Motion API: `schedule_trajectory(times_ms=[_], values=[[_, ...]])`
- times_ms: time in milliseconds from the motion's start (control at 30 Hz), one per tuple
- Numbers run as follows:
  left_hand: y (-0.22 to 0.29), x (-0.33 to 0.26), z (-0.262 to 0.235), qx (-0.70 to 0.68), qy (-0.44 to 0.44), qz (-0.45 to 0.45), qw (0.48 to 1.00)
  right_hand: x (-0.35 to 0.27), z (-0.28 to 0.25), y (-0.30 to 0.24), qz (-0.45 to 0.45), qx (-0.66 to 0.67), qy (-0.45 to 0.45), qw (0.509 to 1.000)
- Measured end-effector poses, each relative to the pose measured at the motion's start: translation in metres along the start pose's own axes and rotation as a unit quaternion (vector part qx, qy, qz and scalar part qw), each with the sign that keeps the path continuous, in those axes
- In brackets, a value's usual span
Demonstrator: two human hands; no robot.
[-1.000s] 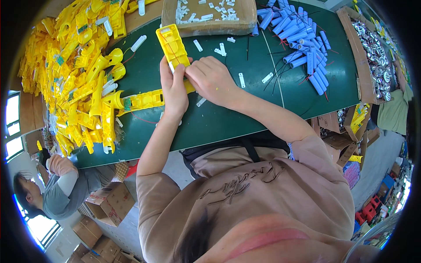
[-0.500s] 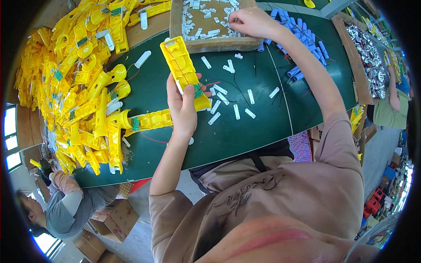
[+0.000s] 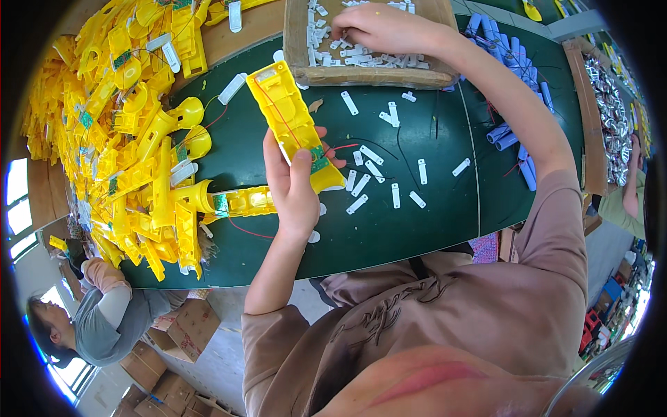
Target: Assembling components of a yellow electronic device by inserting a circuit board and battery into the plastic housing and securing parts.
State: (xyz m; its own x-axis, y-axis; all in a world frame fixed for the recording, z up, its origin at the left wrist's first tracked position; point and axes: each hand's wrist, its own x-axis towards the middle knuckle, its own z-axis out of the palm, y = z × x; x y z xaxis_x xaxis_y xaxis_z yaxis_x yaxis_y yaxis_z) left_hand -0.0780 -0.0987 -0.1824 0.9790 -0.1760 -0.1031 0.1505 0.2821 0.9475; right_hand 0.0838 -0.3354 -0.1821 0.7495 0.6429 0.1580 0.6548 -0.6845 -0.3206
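Note:
My left hand [image 3: 295, 198] is closed around a yellow plastic housing [image 3: 283, 108], held tilted with its open, ribbed inside facing up. My thumb lies by a small green circuit board [image 3: 319, 159] at its lower end, and red and black wires run from there. At the far side, my right hand [image 3: 389, 29] reaches into a shallow cardboard box [image 3: 372, 76] of small white plastic pieces [image 3: 358, 57]. Its fingers are bent and drawn together among the pieces; whatever is between the fingertips is too small to make out.
Yellow housings [image 3: 128, 201] are heaped at the left, one [image 3: 246, 201] reaching beneath my left wrist. Loose white strips [image 3: 396, 195] lie on the green table [image 3: 431, 250]. Blue cylinders [image 3: 521, 69] with wires lie right of the box, beyond them shiny metal cups [image 3: 603, 118]. Another person [image 3: 104, 326] sits lower left.
My right hand has shifted slightly left and deeper into the box, its fingers lower among the white pieces. The view has shifted a little; my left hand still holds the yellow housing.

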Motion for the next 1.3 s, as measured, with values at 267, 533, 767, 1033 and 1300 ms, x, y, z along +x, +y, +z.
schedule_trajectory(times_ms=[267, 533, 767, 1033, 1300], values=[[-0.001, 0.001, -0.002, 0.000, -0.006, -0.001, 1.000, 0.012, -0.014, -0.005, -0.076, -0.140, 0.024, 0.987], [-0.003, 0.002, 0.000, 0.034, -0.013, 0.022, 0.999, 0.016, 0.009, 0.006, -0.062, -0.181, 0.060, 0.980], [-0.002, -0.001, -0.004, 0.015, -0.044, 0.038, 0.998, -0.015, -0.034, -0.044, 0.011, 0.043, 0.152, 0.987], [-0.003, -0.009, 0.003, 0.062, -0.087, 0.111, 0.988, -0.044, -0.036, -0.143, 0.135, 0.433, 0.189, 0.871], [-0.004, -0.009, 0.001, 0.176, -0.114, 0.150, 0.966, -0.040, -0.025, -0.140, 0.168, 0.384, 0.241, 0.876]])
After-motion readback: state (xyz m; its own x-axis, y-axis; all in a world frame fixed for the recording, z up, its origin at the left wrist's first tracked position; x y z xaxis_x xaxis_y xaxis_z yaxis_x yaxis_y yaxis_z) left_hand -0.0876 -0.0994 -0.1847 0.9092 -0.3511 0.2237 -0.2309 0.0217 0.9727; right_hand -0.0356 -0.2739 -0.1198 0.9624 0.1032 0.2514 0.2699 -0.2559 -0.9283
